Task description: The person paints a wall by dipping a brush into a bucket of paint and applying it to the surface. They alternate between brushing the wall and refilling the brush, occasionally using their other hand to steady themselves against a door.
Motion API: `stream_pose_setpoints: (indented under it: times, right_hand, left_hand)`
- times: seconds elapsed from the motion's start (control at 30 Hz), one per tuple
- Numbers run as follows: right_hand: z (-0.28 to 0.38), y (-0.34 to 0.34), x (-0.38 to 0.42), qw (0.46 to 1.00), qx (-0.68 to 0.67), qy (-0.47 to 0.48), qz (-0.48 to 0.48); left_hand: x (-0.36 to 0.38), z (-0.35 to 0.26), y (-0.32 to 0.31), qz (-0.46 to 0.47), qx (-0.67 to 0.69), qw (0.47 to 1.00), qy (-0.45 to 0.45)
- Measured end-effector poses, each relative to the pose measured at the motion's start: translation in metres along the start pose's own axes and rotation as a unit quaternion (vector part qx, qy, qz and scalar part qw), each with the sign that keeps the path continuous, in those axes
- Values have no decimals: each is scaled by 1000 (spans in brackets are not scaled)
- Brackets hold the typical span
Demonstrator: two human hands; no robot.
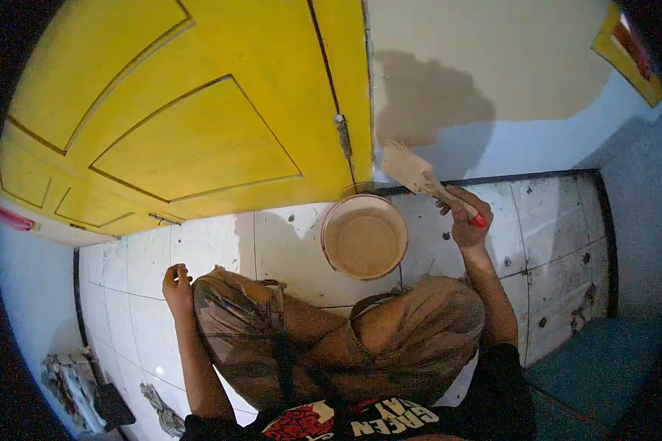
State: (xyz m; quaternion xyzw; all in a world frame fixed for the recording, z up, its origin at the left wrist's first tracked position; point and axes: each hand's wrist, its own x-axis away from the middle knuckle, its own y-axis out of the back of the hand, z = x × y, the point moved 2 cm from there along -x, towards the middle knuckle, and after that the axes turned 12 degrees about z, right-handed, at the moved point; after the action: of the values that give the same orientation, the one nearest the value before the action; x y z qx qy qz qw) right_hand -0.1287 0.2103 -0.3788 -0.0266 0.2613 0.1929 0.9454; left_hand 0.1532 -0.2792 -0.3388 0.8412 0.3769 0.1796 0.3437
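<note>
My right hand is wrapped round the handle of a paintbrush, whose red handle end sticks out beside the fingers. The brush is tilted up and to the left, its beige-coated bristles overlapping the lower wall beside the door frame. Between my knees and the yellow door, a round bucket of beige paint stands on the floor. My left hand rests by my left knee, fingers curled in, with nothing showing in them.
Beige paint covers the upper wall; a pale blue-white strip lies below it, above the dark skirting. White floor tiles carry dark spots. Cloths lie at the lower left, and a yellow-framed thing shows at upper right.
</note>
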Motion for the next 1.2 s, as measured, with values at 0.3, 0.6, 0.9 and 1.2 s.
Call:
stream_pose_setpoints:
  times: [0.3,0.6,0.9,1.2]
  right_hand:
    - [-14,4,-18,982,155,84,62]
    - [8,15,-16,962,240,128,23]
    - [4,11,-23,947,289,140,21]
    - [-1,7,-32,942,304,125,67]
  left_hand:
    - [-12,3,-3,14,-28,1000,5]
    - [-11,6,-5,14,-22,999,22]
    - [-15,16,-5,-1,-19,1000,14]
    - [-16,16,-8,14,-20,1000,-15]
